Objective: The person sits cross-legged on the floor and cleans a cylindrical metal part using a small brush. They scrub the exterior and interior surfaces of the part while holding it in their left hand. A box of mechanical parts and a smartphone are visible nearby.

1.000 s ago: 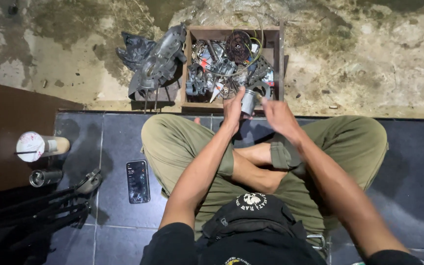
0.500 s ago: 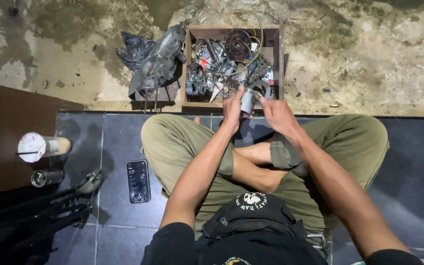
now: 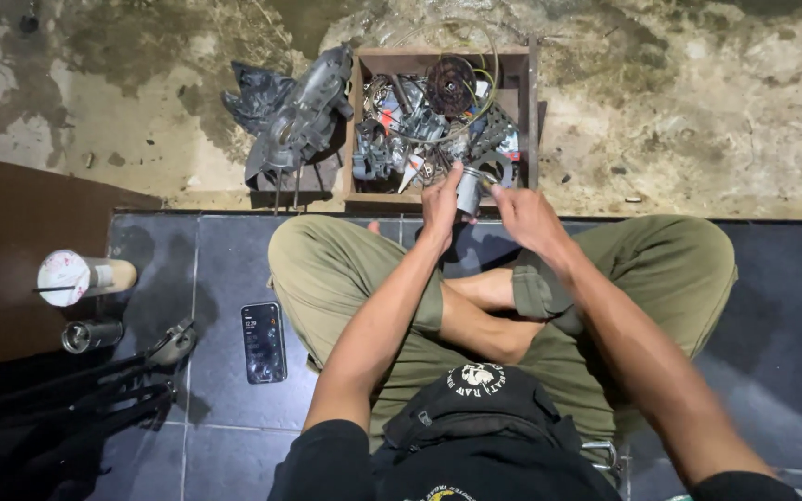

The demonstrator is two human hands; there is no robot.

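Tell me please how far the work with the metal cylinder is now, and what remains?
Done: the small metal cylinder is out of the wooden box and held above its front edge. In hand: the left hand grips it, and the right hand has its fingertips at the cylinder's top. Left: the box is full of mixed metal parts, and a grey engine casing lies untouched beside it.
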